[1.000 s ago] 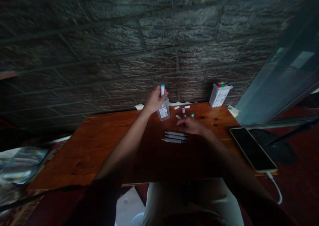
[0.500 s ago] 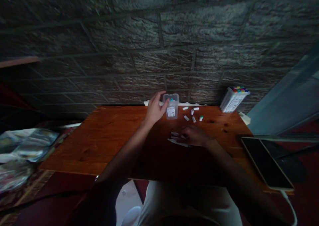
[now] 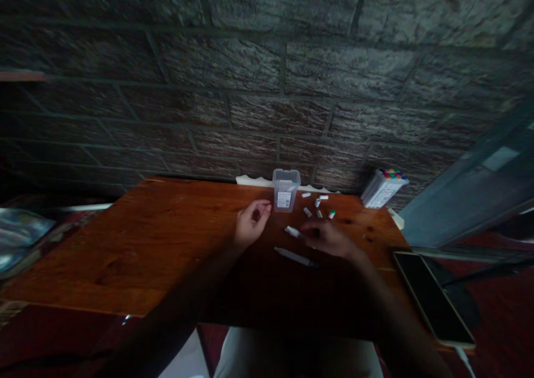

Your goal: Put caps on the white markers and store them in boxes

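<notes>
My left hand hovers over the wooden table, just left of a clear plastic container. Its fingers are curled in and I see nothing in them. My right hand is closed on a white marker whose end sticks out to the left. One more white marker lies on the table in front of that hand. Several small white caps are scattered behind the right hand, to the right of the container.
A white box of coloured markers stands at the table's back right against the brick wall. A dark phone with a cable lies on the right edge. Crumpled wrapping lies off the table to the left.
My left hand put the teal-capped marker into the container and drew back empty. My right hand lifted one marker from the row in front of me. The camera tilted and shifted.
</notes>
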